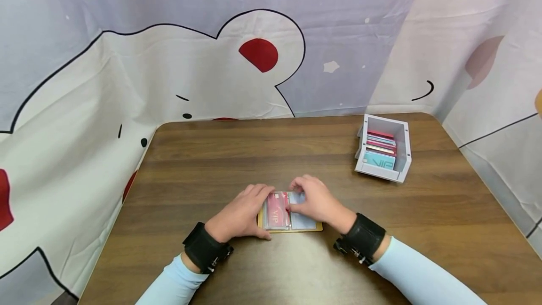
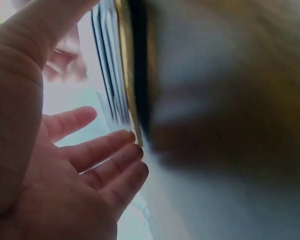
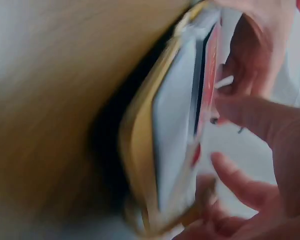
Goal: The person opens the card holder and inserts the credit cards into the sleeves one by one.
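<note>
An opened card holder (image 1: 319,227) with a yellow cover and clear sleeves lies on the table. A pink VIP card (image 1: 277,211) shows on its left page and a pale card (image 1: 300,221) on its right page. My left hand (image 1: 243,211) holds the left side, thumb along the near edge and fingertips at the far edge. In the left wrist view those fingertips meet the holder's edge. My right hand (image 1: 317,201) is over the right page, its thumb by the pink card's edge. The right wrist view shows a gap between that thumb and the loosely bent fingers.
A grey box (image 1: 403,154) with several upright cards (image 1: 380,159), the front one light blue, stands at the table's back right. The wooden table (image 1: 203,154) meets a cartoon-printed cloth (image 1: 144,74) behind and at the sides. Each wrist wears a black band (image 1: 203,251).
</note>
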`<state>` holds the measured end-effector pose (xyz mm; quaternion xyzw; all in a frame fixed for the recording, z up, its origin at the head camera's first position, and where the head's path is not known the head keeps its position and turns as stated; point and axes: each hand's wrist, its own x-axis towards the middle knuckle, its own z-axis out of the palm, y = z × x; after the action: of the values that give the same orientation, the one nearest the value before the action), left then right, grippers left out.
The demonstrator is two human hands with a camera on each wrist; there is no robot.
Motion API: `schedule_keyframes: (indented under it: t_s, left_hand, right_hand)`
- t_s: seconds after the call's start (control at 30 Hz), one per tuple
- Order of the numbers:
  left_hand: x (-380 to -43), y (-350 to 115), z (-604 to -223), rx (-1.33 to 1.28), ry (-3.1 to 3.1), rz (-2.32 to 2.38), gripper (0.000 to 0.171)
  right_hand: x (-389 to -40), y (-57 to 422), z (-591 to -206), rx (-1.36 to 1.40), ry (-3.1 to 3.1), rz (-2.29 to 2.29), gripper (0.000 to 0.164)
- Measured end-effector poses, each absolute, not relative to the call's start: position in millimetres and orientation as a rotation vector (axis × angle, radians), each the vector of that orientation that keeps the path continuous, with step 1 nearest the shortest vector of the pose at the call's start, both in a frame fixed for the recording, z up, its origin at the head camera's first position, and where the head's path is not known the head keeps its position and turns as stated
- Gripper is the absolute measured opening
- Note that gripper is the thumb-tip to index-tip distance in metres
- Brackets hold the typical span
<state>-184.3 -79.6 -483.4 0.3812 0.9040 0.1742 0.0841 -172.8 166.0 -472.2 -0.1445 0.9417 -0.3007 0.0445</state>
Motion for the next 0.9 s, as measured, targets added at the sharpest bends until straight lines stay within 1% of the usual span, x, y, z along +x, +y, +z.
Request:
schedule_keyframes:
  t_s: [0.07,0.13,0.23,0.3,0.43,0.57,0.73,0.9]
  left_hand:
    - [-182.8,-83.4,-484.1,1.112,2.691,0.521,0.111]
    - [-182.3,-87.6,-484.7,1.093,2.687,0.526,0.112]
    - [-183.0,-92.4,-486.0,1.085,2.686,0.550,0.111]
    - [-184.1,-94.1,-487.6,1.090,2.689,0.557,0.110]
    - [-185.7,-93.3,-489.4,1.092,2.686,0.574,0.109]
    - [-187.9,-89.6,-484.6,1.122,2.688,0.558,0.108]
    - [-189.9,-80.2,-459.1,1.206,2.702,0.482,0.107]
    - [-189.8,-44.1,-431.6,1.309,2.682,0.509,0.111]
  right_hand:
    - [-163.0,177.7,-468.9,-0.427,2.982,-0.726,0.037]
    - [-155.7,191.6,-465.0,-0.367,2.999,-0.612,0.032]
    - [-150.6,213.7,-462.7,-0.285,2.955,-0.624,0.018]
    - [-149.9,225.7,-463.6,-0.235,2.905,-0.688,0.011]
    - [-150.3,241.0,-468.3,-0.173,2.823,-0.786,0.011]
    - [-150.9,246.2,-472.0,-0.152,2.798,-0.830,0.012]
    - [-153.4,245.1,-474.6,-0.204,2.762,-0.888,0.010]
    - [-155.6,248.9,-474.1,-0.275,2.657,-1.013,0.008]
